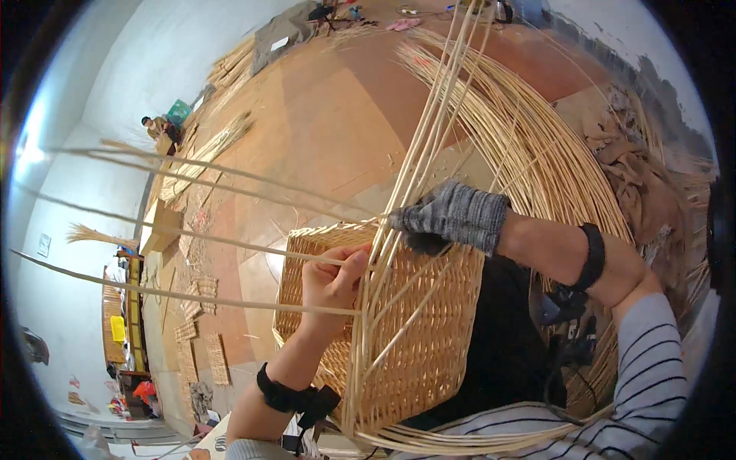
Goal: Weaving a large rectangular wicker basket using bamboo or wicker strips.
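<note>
A rectangular wicker basket (422,337) rests tilted against my lap, its woven side facing right. Long pale wicker rods (429,126) run along its rim and fan far out beyond it. Several single rods (230,242) stick out from the rim toward the left. My left hand (335,280), bare, is closed at the rim, thumb and fingers pinching a rod. Just beyond it, my right hand (448,218) wears a grey knitted glove and is closed around rods at the rim. Its fingertips are partly hidden by the rods.
A big bundle of long rods (537,161) lies on the floor to the right, beside brown sacking (640,184). Woven panels (216,359) and another rod bundle (211,157) lie to the left. Far left, a person (161,132) sits near a green crate (178,113).
</note>
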Demonstrator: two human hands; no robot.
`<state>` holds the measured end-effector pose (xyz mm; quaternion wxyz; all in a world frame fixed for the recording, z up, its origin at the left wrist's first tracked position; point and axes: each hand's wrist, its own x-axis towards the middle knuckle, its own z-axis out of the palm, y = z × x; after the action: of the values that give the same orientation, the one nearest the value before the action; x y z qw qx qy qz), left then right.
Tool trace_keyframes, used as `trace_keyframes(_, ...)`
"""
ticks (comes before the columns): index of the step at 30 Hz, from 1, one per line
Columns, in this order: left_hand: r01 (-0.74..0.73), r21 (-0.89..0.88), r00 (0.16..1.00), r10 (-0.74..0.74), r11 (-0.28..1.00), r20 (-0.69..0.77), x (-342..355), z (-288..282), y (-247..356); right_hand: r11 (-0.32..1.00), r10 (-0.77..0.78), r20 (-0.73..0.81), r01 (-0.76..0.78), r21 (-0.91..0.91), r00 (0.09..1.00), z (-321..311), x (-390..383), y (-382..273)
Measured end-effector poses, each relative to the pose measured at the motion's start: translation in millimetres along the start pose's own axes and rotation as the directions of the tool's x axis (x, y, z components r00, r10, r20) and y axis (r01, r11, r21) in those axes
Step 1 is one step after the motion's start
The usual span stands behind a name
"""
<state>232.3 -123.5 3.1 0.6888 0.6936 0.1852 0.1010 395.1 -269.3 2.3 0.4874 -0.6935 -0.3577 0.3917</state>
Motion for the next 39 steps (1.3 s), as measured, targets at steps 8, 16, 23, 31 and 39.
trace_keyframes(8,-0.043,0.196,0.999,0.048,0.980,-0.023,4,2,7,0.726,-0.363,0.133,0.370,-0.580,0.922,24,-8,-2)
trace_keyframes(16,-0.096,0.128,0.995,0.091,0.987,0.045,5,-10,1,0.880,-0.275,-0.175,0.174,-0.442,0.946,4,0,-62)
trace_keyframes(23,0.029,0.118,0.998,-0.036,0.993,0.059,10,-1,6,0.875,-0.480,-0.362,0.464,-0.137,0.799,-40,62,-49)
trace_keyframes(31,0.193,-0.173,0.980,-0.198,0.966,-0.010,5,-1,3,0.528,-0.801,0.143,0.798,-0.293,0.582,19,38,-121)
trace_keyframes(39,0.085,-0.201,0.996,-0.079,0.976,0.035,2,-11,-7,0.110,-0.828,0.390,0.799,-0.591,0.402,-3,29,-39)
